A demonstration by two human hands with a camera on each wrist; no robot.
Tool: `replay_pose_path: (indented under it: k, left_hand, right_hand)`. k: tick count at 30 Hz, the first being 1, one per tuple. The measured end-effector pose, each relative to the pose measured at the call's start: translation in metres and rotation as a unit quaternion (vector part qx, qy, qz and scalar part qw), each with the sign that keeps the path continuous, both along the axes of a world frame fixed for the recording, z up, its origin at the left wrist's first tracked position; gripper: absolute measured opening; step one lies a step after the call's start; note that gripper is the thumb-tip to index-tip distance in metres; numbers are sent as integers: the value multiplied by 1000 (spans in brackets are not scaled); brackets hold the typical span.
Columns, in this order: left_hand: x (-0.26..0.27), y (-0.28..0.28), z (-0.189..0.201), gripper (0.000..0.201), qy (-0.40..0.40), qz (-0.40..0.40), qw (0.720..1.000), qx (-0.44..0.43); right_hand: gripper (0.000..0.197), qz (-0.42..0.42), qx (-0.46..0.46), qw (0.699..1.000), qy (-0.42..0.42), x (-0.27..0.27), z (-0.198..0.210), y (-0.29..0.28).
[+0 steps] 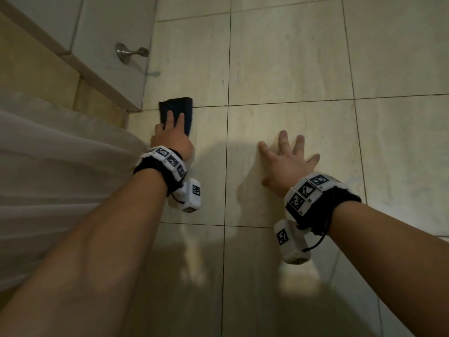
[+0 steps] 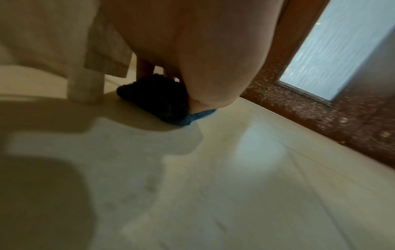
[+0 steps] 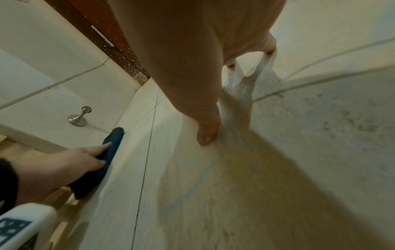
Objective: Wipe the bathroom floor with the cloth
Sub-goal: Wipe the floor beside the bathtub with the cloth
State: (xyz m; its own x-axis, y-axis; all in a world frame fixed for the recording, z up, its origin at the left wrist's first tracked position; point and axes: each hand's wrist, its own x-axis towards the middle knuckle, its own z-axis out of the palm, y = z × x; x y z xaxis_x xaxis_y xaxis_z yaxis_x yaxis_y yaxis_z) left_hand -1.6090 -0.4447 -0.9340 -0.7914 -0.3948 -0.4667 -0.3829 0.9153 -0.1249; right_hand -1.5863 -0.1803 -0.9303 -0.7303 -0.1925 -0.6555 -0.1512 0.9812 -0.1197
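Note:
A dark blue cloth (image 1: pixel 178 105) lies folded on the pale tiled floor (image 1: pixel 291 69), close to the corner of a tiled ledge. My left hand (image 1: pixel 173 127) presses down on it with straight fingers laid over its top; the thumb sits at the cloth's left edge. The left wrist view shows the cloth (image 2: pixel 153 98) bunched under the palm (image 2: pixel 203 59). In the right wrist view the cloth (image 3: pixel 111 145) lies flat under the left hand's fingers (image 3: pixel 96 150). My right hand (image 1: pixel 286 156) rests flat on the floor to the right, fingers spread, holding nothing.
A metal door stop (image 1: pixel 128 52) juts from the low tiled wall beyond the cloth. White fabric (image 1: pixel 48 166) hangs at the left. A brown door with a frosted pane (image 2: pixel 342 50) borders the floor. Dirty marks show on the tiles (image 3: pixel 331 126) at the right.

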Motion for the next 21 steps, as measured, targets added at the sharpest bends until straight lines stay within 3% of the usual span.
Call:
replay_pose_path:
  k: [8, 21]
  left_hand:
    - [28, -88, -3, 75, -38, 104, 994, -11]
    - [97, -81, -1, 73, -51, 91, 994, -25]
  right_hand:
    - [97, 1, 2, 1000, -3, -1, 1, 0]
    - [97, 5, -3, 1000, -11, 0, 6, 0]
